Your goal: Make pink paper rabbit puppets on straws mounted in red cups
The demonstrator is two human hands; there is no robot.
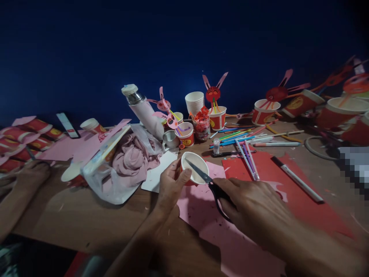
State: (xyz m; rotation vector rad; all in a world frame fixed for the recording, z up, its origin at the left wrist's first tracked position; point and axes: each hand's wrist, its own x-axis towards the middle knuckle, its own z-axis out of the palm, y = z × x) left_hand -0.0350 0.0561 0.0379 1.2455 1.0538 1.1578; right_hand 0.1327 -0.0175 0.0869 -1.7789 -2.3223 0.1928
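My left hand grips a red paper cup with a white inside, thumb on its rim, held just above the table. My right hand is closed on black-handled scissors; their blades reach across the cup's open mouth. Both hands work over a pink paper sheet lying on the wooden table. A red paper sheet lies to the right, with a white marker on it.
Another person's hand rests at the far left beside stacked red cups. A clear bag with pink cloth, a thermos, loose coloured pens, stacked white cups and rabbit-eared cup crafts crowd the back.
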